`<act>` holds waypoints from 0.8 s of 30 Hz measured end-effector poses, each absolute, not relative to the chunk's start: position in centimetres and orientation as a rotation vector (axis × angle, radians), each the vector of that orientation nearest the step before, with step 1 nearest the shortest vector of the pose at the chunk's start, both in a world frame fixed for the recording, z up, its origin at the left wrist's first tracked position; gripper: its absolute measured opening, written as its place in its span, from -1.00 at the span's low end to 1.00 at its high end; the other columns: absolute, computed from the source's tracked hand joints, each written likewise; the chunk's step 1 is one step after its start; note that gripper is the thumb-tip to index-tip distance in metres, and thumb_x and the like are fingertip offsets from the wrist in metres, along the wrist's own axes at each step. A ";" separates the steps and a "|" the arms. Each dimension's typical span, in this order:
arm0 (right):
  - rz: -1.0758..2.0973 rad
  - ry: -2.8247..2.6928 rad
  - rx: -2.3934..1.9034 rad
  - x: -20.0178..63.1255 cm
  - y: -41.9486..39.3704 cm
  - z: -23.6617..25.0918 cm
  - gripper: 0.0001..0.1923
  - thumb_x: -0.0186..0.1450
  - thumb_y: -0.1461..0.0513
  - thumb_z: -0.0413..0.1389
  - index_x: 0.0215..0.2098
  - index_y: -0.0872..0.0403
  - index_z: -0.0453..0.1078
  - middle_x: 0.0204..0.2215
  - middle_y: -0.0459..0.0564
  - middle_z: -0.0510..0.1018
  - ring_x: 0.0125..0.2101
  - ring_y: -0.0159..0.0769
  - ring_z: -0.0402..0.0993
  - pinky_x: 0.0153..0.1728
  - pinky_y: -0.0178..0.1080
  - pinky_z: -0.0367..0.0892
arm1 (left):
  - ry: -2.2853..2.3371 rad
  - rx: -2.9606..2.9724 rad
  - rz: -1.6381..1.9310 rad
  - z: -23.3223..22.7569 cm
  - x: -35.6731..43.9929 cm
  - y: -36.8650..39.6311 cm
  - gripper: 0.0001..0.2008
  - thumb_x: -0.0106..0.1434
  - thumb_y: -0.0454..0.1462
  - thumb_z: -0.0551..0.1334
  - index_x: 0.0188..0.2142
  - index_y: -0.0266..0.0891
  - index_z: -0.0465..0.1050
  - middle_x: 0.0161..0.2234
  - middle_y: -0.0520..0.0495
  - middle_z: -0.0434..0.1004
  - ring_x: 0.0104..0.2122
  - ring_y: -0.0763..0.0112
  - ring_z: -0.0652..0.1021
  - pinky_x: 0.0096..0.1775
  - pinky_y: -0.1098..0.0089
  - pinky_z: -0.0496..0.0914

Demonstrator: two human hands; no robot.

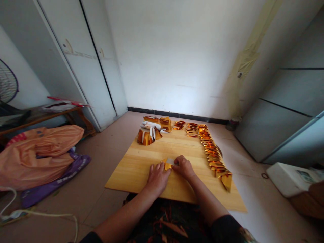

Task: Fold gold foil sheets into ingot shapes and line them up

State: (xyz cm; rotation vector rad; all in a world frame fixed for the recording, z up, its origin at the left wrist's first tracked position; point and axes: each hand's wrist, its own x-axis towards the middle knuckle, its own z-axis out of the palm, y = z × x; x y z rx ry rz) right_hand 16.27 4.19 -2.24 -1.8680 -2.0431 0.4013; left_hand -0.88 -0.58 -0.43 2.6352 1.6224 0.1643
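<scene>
Dim, soft light; wall [177, 67] brightest nr ctr, corners darker. Foil [213, 154] glints orange at R. Wide-angle stretch tilts cabinet [76, 69] at L; edges blurry.

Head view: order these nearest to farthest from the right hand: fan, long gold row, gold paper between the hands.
1. Gold paper, just left of the right hand.
2. Long gold row, right side of the board.
3. Fan, far left.

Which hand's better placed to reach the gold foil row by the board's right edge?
Likely the right hand: it's nearer the gold foil row. The left hand is farther away, touching the small gold piece.
</scene>
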 end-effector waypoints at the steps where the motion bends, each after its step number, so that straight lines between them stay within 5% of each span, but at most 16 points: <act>1: 0.396 -2.052 -1.874 16.3 4.2 -2.2 -0.90 0.14 0.25 0.14 -0.34 0.08 0.43 -0.31 -0.07 0.45 -0.38 -0.40 0.38 -0.38 -0.37 0.15 | 1.624 2.635 0.178 -0.4 -0.9 -0.6 -0.65 0.30 -0.26 0.03 0.04 0.03 0.35 0.12 -0.21 0.30 0.06 0.07 0.33 0.04 -0.04 0.12; 6: 0.387 -2.216 -1.694 16.9 3.8 -1.8 -0.77 0.21 0.38 0.02 -0.28 0.05 0.48 -0.27 -0.04 0.48 -0.27 -0.38 0.39 -0.26 -0.38 0.20 | 1.630 2.610 0.328 -0.3 -1.1 0.1 -0.77 0.24 -0.18 0.13 -0.12 -0.03 0.45 0.08 -0.15 0.35 0.01 0.10 0.35 -0.01 0.00 0.15; 13: 0.298 -2.400 -1.543 15.4 0.8 -0.5 -0.78 0.26 0.29 0.05 -0.24 -0.08 0.51 -0.25 -0.03 0.48 -0.18 -0.26 0.30 -0.21 -0.27 0.17 | 1.675 2.313 0.553 -1.1 -2.1 3.4 -0.90 0.20 -0.25 0.15 -0.40 -0.15 0.42 0.04 -0.01 0.44 0.03 0.22 0.36 0.03 0.01 0.11; 24: 0.461 -2.299 -1.214 16.1 1.6 -3.0 -0.79 0.13 0.26 0.22 -0.23 -0.02 0.52 -0.17 -0.01 0.45 -0.18 -0.27 0.32 -0.15 -0.25 0.24 | 1.436 2.338 0.561 -1.6 -4.1 4.8 -0.96 0.15 -0.32 0.16 -0.40 -0.16 0.38 0.02 0.03 0.45 0.09 0.27 0.33 0.10 -0.05 -0.04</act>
